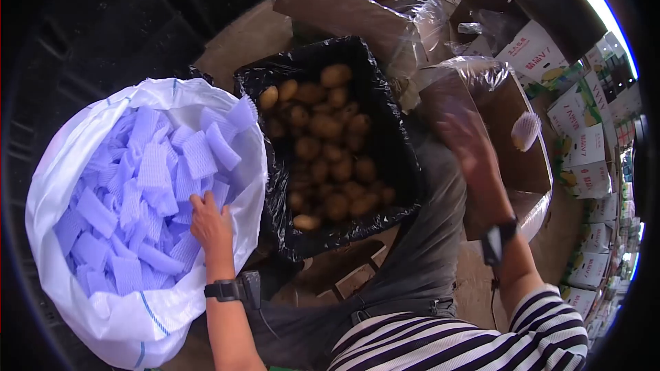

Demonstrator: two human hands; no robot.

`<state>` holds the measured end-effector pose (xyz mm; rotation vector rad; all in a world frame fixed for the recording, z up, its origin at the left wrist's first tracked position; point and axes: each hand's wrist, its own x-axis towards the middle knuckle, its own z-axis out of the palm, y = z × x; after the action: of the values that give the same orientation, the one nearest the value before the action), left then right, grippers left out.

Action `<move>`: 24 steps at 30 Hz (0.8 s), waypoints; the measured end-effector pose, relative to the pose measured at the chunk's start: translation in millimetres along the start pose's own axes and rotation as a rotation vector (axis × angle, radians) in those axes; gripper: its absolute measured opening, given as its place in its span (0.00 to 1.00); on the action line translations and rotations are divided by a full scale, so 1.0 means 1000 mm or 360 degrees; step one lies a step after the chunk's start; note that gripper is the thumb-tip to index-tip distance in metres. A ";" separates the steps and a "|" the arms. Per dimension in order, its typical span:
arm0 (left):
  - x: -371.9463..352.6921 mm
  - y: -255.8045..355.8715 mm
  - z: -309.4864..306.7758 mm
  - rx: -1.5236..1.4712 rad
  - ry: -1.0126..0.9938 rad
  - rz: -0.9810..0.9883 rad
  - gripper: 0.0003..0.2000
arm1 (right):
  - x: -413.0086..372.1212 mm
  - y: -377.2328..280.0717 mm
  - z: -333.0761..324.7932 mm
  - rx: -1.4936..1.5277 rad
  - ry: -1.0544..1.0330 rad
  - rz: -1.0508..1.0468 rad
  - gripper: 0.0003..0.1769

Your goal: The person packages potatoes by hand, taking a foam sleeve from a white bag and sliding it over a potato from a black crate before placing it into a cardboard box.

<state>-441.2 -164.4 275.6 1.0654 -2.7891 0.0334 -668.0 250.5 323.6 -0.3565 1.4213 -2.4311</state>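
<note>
My left hand (212, 225) reaches into a white woven sack (48, 185) filled with lilac foam net sleeves (157, 175). Its fingertips touch the sleeves near the sack's right side, the thumb standing apart from the fingers. Over the left side of a plastic-lined cardboard box (505, 196), my right hand (471, 141) is smeared by motion. A pale, net-wrapped piece of produce (526, 130) shows at that box's right side, apart from the hand. Between the hands, a crate lined with black plastic (405, 158) holds many brownish, potato-like pieces (326, 126).
Another plastic-lined cardboard box (337, 10) stands behind the crate. Printed cartons (581, 117) are stacked along the right. Dark panels (103, 27) lie at the upper left. My legs (433, 213) are between the crate and the right-hand box.
</note>
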 end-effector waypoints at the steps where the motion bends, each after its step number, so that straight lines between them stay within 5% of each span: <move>1: 0.003 -0.006 0.006 0.0143 -0.0085 0.0016 0.12 | 0.034 0.022 0.039 -0.0554 0.0168 0.0376 0.36; 3: 0.004 -0.012 0.012 0.0082 -0.0104 0.0043 0.11 | 0.084 0.107 0.050 -0.1974 -0.0460 0.0284 0.29; 5: 0.000 -0.015 0.008 0.0037 -0.0113 0.0030 0.10 | 0.126 0.202 0.016 -0.3064 -0.1156 -0.0182 0.27; 7: -0.007 -0.005 -0.012 -0.0248 0.0173 0.0014 0.11 | 0.143 0.229 0.029 -0.3159 -0.1287 -0.0016 0.26; 8: -0.009 -0.001 -0.024 -0.0218 0.0157 -0.0018 0.11 | 0.149 0.236 0.038 -0.3293 -0.1340 0.0126 0.26; 10: -0.017 0.009 -0.045 -0.0891 0.0037 -0.0256 0.14 | 0.151 0.237 0.041 -0.3584 -0.1412 0.0444 0.25; 12: -0.021 0.016 -0.054 -0.0899 0.0072 -0.0234 0.16 | 0.158 0.242 0.012 -0.3733 -0.1404 0.0599 0.25; 14: -0.026 0.020 -0.064 -0.1079 0.0170 -0.0196 0.18 | 0.155 0.270 -0.062 -0.3578 -0.1702 0.0542 0.26; 15: -0.028 0.023 -0.071 -0.1077 0.0184 -0.0159 0.18 | 0.133 0.222 -0.040 -0.3573 -0.1656 0.0535 0.26; 17: -0.033 0.032 -0.080 -0.1220 0.0274 -0.0178 0.15 | 0.088 0.135 0.053 -0.2640 -0.1457 0.0340 0.32; 19: -0.041 0.037 -0.079 -0.1246 0.0415 -0.0070 0.13 | 0.048 0.104 0.073 -0.1116 -0.1024 0.1227 0.38; 22: -0.053 0.051 -0.073 -0.1407 0.0509 -0.0025 0.11 | -0.022 0.080 0.107 -0.0240 -0.0829 0.1445 0.37; 24: -0.066 0.077 -0.077 -0.0929 0.0573 0.0091 0.10 | -0.063 0.091 0.117 0.0345 -0.0809 0.1451 0.38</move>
<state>-433.5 -57.5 344.4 0.7414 -2.2815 -0.4972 -555.2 138.4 295.8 -0.1860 0.8156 -1.5677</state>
